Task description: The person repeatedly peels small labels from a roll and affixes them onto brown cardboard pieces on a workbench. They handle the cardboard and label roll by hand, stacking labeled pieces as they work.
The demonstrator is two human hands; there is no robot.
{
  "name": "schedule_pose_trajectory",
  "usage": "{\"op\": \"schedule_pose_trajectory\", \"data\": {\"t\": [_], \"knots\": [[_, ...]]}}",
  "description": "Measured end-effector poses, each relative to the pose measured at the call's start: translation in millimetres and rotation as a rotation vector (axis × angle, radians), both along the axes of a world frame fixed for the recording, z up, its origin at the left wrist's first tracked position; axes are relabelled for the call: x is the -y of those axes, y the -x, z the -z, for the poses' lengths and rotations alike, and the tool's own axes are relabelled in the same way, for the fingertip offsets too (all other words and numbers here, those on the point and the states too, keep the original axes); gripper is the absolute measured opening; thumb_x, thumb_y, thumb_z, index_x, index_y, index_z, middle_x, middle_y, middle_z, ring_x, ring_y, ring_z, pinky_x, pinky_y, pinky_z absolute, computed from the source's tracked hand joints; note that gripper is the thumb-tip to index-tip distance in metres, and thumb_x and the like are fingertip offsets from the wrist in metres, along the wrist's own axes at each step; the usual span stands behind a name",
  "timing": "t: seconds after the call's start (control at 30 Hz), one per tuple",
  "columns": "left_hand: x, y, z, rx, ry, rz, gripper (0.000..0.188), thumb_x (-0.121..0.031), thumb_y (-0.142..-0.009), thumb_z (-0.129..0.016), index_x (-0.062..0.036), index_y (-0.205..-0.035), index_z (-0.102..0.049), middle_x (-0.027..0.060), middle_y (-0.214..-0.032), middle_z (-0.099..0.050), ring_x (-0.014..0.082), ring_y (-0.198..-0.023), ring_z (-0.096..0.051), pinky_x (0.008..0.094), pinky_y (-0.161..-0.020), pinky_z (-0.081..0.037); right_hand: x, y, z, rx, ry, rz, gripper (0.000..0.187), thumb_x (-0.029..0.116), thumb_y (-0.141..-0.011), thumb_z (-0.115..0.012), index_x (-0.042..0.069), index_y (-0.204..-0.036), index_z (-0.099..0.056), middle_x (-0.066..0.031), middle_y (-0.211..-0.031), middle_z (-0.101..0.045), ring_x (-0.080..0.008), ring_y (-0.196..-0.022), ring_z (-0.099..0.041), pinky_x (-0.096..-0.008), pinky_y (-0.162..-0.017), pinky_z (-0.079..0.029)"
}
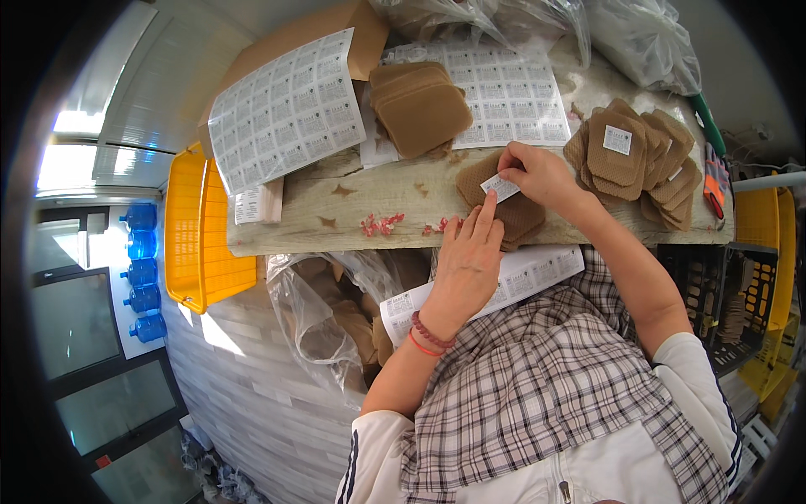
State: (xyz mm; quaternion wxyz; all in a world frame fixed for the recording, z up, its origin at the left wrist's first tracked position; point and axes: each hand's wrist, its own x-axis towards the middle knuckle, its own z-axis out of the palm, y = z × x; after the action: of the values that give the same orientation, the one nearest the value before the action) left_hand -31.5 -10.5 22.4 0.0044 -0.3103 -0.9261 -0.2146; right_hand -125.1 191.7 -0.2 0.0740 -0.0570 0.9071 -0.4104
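Lying near the front edge of the wooden-patterned bench (pixel 327 189), a small stack of brown textured pads (pixel 477 175) with rounded corners sits under both hands, a white rectangular label (pixel 504 189) on its top piece. The right hand (pixel 539 175) is curled, thumb and forefinger pinching the label's upper end. The left hand (pixel 467 265) is palm down with fingers extended and loosely spread, its forefinger tip touching the label's lower edge. Small dark print covers the label, too fine to make out. Across the lap, partly behind the left hand, curves a white label sheet (pixel 539 273) printed in rows. To the right spreads a pile of waffle-textured brown pads (pixel 598 168), the top one bearing a squarish white label (pixel 618 140). Farther back lies a stack of plain-faced brown pads (pixel 424 113), flanked by gridded label sheets (pixel 514 97). A clear plastic bag (pixel 315 328) of brown pieces sits below the bench, and a yellow plastic crate (pixel 227 273) stands at left.
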Motion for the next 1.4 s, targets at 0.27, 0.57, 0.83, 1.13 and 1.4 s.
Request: {"op": "schedule_pose_trajectory", "data": {"t": [0.27, 0.57, 0.83, 1.13, 1.4], "knots": [[-4, -1, 6, -0.074, 0.067, 0.020, 0.036, -0.006, -0.087, -0.061, 0.0008, -0.122, -0.052, 0.0241, -0.148, -0.049, 0.0358, -0.132, -0.050, 0.0589, -0.107, -0.039, 12, -22, -4, -0.242, -0.075, 0.004, 0.043, 0.010, -0.090, -0.066, 0.007, -0.131, -0.053, -0.0106, -0.099, -0.066, -0.0336, -0.091, -0.067, -0.0437, -0.076, -0.054], [-6, -7, 11, -0.105, 0.101, 0.014, 0.049, -0.008, -0.090, -0.060, 0.0015, -0.137, -0.049, 0.0236, -0.151, -0.046, 0.0361, -0.136, -0.046, 0.0590, -0.111, -0.035, 10, -10, 31, -0.374, 0.028, 0.218, 0.028, 0.013, -0.091, -0.069, 0.013, -0.119, -0.068, -0.0069, -0.111, -0.061, -0.0289, -0.089, -0.067, -0.0418, -0.076, -0.055], [70, -45, -11, 0.105, 0.027, -0.226, 0.048, -0.020, -0.089, -0.073, -0.0041, -0.133, -0.059, 0.0198, -0.145, -0.054, 0.0375, -0.136, -0.048, 0.0513, -0.113, -0.036, 9, -26, 8, -0.486, 0.294, 0.226, 0.018, 0.002, -0.094, -0.069, 0.006, -0.111, -0.066, 0.0004, -0.095, -0.063, -0.0094, -0.079, -0.060, -0.0242, -0.074, -0.051], [128, -96, 11, 0.509, -0.425, -0.512, 0.039, -0.010, -0.085, -0.076, -0.0021, -0.122, -0.066, 0.0174, -0.116, -0.068, 0.0327, -0.107, -0.066, 0.0372, -0.093, -0.051, -87, -41, -33, -0.819, 0.219, 0.580, 0.011, 0.011, -0.098, -0.069, 0.005, -0.108, -0.070, -0.0048, -0.099, -0.072, -0.0114, -0.090, -0.066, -0.0256, -0.082, -0.052], [114, -106, -3, 0.549, -0.714, -0.597, 0.067, 0.008, -0.081, -0.071, -0.0082, -0.144, -0.052, 0.0086, -0.115, -0.065, 0.0205, -0.107, -0.063, 0.0342, -0.095, -0.051, -27, -87, -51, -0.748, -0.076, 0.190, 0.027, 0.012, -0.093, -0.073, 0.009, -0.120, -0.070, -0.0071, -0.113, -0.071, -0.0266, -0.106, -0.066, -0.0355, -0.095, -0.052]]}}
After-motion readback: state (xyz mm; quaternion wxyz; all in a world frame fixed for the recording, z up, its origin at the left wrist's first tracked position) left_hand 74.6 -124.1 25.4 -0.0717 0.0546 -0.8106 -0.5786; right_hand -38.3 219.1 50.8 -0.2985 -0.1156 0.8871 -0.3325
